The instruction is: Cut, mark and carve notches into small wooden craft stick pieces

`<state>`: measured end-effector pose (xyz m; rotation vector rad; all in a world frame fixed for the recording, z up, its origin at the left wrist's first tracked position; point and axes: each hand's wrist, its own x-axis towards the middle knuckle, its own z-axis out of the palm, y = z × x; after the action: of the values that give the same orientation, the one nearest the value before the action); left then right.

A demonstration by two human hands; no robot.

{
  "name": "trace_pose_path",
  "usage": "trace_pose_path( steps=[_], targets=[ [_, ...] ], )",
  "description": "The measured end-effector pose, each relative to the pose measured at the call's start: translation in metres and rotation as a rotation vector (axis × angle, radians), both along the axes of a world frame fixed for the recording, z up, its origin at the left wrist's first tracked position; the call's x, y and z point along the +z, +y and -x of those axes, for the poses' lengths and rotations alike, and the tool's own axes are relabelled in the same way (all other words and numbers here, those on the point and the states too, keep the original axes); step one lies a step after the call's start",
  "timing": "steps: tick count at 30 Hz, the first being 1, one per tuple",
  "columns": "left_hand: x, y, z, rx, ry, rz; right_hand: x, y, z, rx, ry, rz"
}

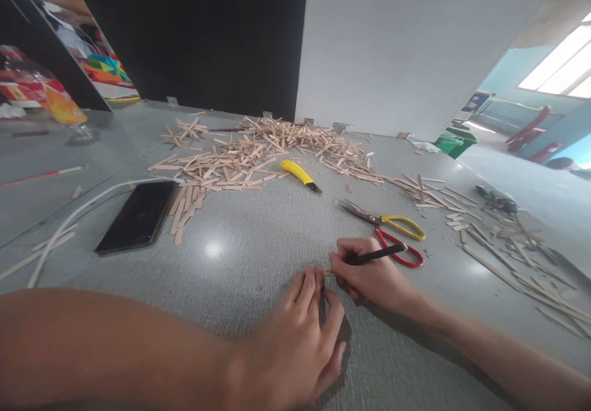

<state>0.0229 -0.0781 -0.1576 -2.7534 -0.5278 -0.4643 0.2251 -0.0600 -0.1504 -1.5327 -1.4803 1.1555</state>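
My right hand [367,272] is closed around a black pen [376,255], whose tip end is hidden by the fingers. Just left of it, my left hand [302,331] presses down on the grey table [240,232], its fingers around a thin dark strip [322,306]. A small piece of wood [327,272] lies between the fingertips of both hands. Scissors [369,216] with one yellow and one red handle lie open just beyond my right hand. Farther off, a yellow cutter [298,173] rests on the table.
A heap of wooden sticks [226,165] spreads along the back. Thin wood strips [521,275] lie at the right. A phone [138,217] with a white cable [64,220] is at the left, and a bottle [55,100] stands behind it.
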Motion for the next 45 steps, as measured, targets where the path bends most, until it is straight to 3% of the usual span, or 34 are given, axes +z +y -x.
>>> trace_pose_path(
  steps=[9,45],
  targets=[
    [0.0031,0.0009,-0.0008,-0.013,-0.015,-0.024,-0.011,0.001,-0.0033,0.001,0.04,0.014],
    [0.0019,0.0007,-0.0012,-0.002,-0.014,-0.017,-0.0108,0.0,-0.002,0.009,0.018,-0.066]
  ],
)
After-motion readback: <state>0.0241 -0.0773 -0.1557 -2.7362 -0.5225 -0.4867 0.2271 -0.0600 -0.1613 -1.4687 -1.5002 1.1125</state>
